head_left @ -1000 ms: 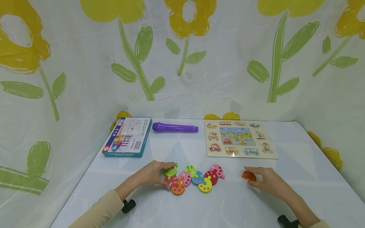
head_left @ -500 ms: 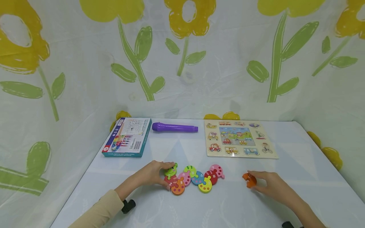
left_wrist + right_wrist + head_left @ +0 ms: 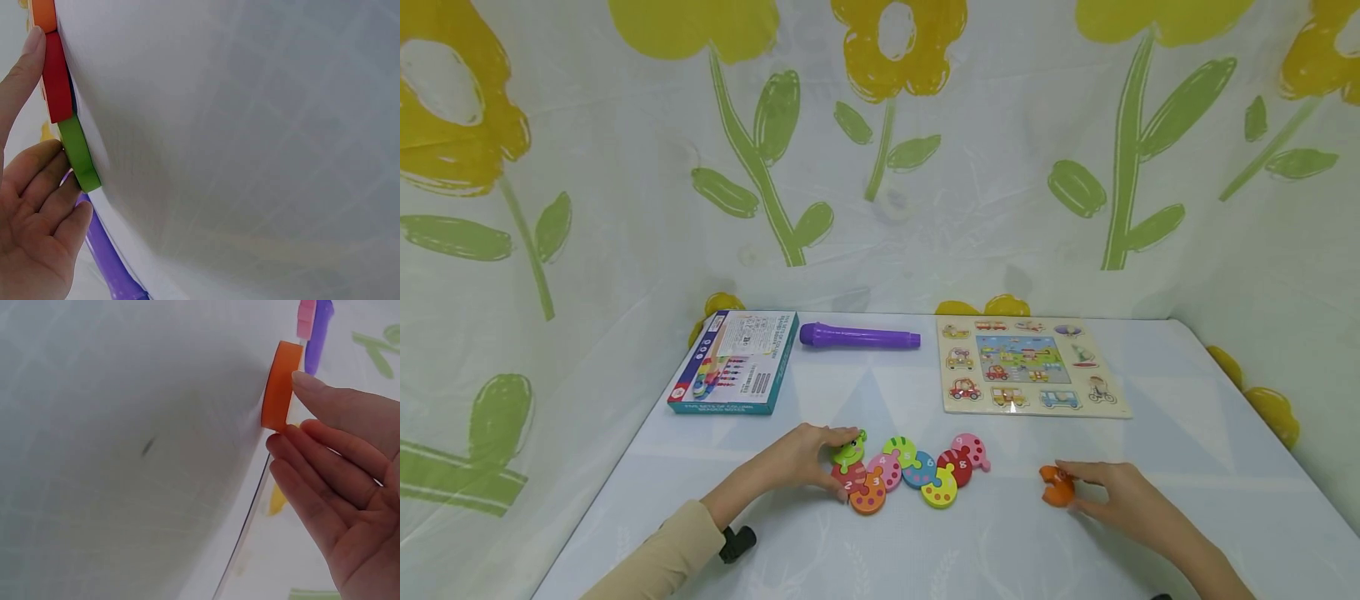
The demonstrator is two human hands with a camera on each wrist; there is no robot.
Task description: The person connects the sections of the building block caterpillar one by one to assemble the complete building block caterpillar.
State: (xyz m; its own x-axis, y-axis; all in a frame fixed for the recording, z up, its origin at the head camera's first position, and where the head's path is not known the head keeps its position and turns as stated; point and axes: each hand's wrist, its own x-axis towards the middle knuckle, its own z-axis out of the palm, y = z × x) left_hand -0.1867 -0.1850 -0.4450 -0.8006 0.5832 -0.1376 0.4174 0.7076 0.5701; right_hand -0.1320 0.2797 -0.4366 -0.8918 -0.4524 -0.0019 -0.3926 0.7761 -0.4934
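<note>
A number caterpillar puzzle [image 3: 917,469] of several joined pieces lies on the table, its green smiling head [image 3: 849,450] at the left end. My left hand [image 3: 801,458] holds that end, index finger by the head and thumb at the red piece marked 2 [image 3: 850,478]. In the left wrist view the fingers touch the head's green edge [image 3: 80,153]. Apart from the chain, to its right, is a loose orange puzzle piece [image 3: 1058,487]. My right hand [image 3: 1112,496] pinches it by its right side, thumb against its edge in the right wrist view. Its number is hidden.
Behind the caterpillar stand a boxed toy set [image 3: 735,362] at the left, a purple toy microphone [image 3: 860,336] and a wooden vehicle puzzle board [image 3: 1030,367] at the right. A flower-printed cloth [image 3: 962,233] hangs behind the table [image 3: 887,558].
My right hand has shifted slightly toward me and turned the orange piece, so its notch now faces left. The left hand and the caterpillar stay in place.
</note>
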